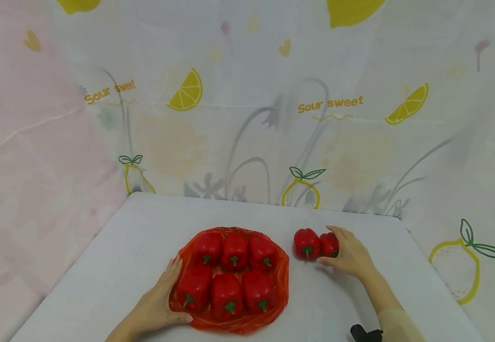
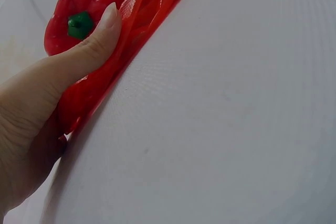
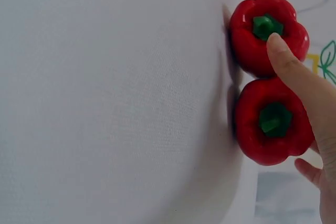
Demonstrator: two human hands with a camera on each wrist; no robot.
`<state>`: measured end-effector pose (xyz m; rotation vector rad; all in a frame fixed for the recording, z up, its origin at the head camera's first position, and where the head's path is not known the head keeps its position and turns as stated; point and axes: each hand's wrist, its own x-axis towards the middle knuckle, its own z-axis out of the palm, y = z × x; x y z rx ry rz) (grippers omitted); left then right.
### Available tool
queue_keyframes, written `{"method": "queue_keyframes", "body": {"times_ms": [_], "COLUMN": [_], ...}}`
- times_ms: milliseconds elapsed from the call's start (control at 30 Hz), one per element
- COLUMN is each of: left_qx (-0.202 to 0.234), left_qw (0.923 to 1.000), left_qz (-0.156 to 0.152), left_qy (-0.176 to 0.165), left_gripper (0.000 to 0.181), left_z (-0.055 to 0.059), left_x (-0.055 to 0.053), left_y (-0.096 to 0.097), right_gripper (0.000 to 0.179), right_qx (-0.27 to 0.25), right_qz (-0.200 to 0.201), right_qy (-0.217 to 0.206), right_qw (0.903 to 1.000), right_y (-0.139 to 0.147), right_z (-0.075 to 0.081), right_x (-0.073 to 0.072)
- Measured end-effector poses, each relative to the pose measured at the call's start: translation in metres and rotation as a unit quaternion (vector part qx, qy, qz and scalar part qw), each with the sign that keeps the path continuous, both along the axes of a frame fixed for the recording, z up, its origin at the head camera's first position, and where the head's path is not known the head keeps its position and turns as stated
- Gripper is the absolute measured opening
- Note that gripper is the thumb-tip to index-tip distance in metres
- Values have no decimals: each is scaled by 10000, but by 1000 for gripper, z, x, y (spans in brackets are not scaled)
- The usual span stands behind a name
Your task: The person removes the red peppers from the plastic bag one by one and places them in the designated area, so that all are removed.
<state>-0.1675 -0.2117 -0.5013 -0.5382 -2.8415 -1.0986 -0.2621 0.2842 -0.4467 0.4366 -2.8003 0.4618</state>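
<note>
In the head view several red bell peppers [image 1: 234, 251] with green stems stand in two rows on a red plastic bag [image 1: 282, 285]. My left hand [image 1: 162, 294] lies along the bag's left edge, fingers stretched up its side and thumb at its front. Close up, the left thumb [image 2: 86, 53] rests over the bag's film beside a pepper [image 2: 63, 17]. Two more bell peppers [image 1: 306, 243] stand side by side right of the bag. Around the right-hand one [image 1: 328, 244] my right hand [image 1: 351, 254] is spread, thumb in front and fingers behind; contact is hard to tell.
A white table [image 1: 144, 228] carries everything. Behind it and at the sides hangs a lemon-print cloth [image 1: 247, 142]. A black object [image 1: 366, 334] shows near the right forearm at the front.
</note>
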Motion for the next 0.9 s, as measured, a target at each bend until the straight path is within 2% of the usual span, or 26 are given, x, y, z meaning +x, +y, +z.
{"method": "queue_keyframes", "body": {"times_ms": [167, 400, 900], "left_qx": [-7, -18, -18], "left_qw": [10000, 10000, 10000], "left_qz": [-1, -3, -48], "left_qy": [25, -42, -64], "left_gripper": [133, 132, 132], "left_z": [-1, 2, 3], "left_x": [-1, -1, 0], "left_y": [-1, -1, 1], "right_gripper": [87, 70, 48], "right_qx": [-181, -482, -640], "right_qz": [4, -21, 245], "right_qy": [208, 787, 1839], "right_qw": [9996, 9957, 9805], "right_y": [-1, -5, -9], "right_z": [1, -2, 2], "right_x": [4, 11, 13]}}
